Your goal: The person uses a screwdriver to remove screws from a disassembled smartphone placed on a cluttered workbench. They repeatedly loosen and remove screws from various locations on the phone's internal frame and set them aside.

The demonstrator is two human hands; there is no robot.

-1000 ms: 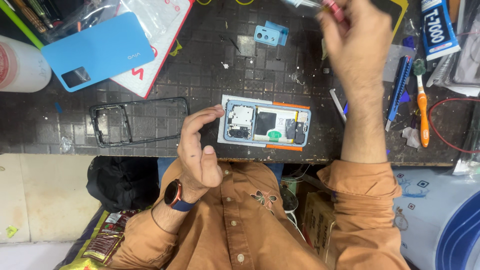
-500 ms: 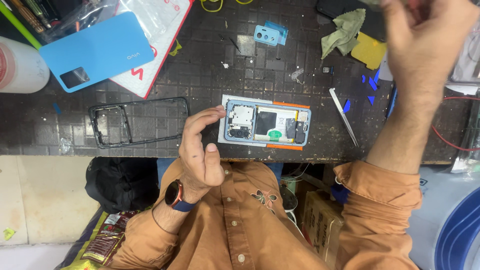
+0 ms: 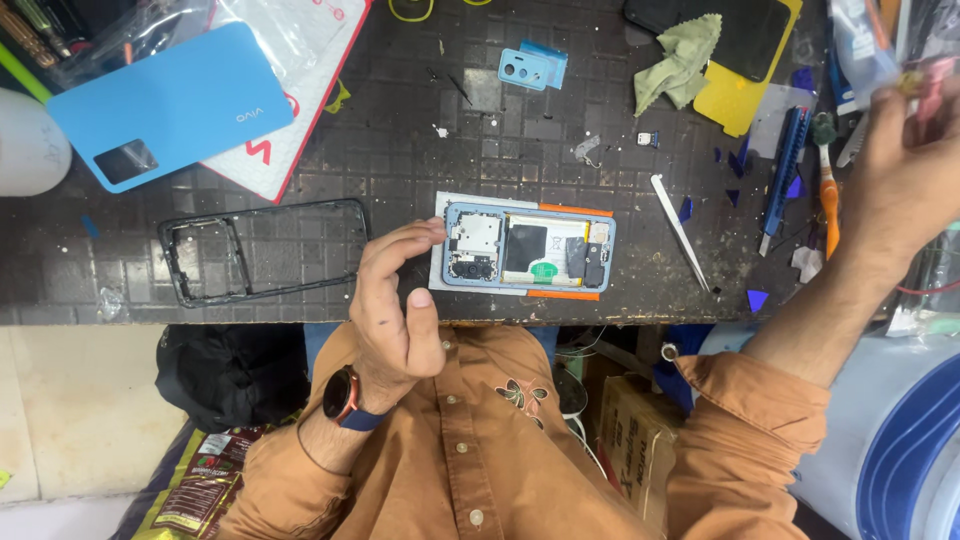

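The dark tiled workbench [image 3: 520, 110] fills the view. At its near edge lies the opened phone [image 3: 525, 250], insides up, and the left hand [image 3: 395, 310] rests loosely curled with its fingertips [image 3: 432, 232] touching the phone's left end. To the left sits a black phone frame [image 3: 265, 250]. Far right, the right hand [image 3: 905, 170] is raised, blurred, pinching something small and pink [image 3: 935, 80]. White tweezers [image 3: 680, 232] lie just right of the phone.

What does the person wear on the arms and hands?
Both arms have orange-brown sleeves, rolled up above the wrists. The left hand is bare; on its wrist sits a dark watch with a reddish rim and a blue strap. The right hand is bare, with no watch visible.
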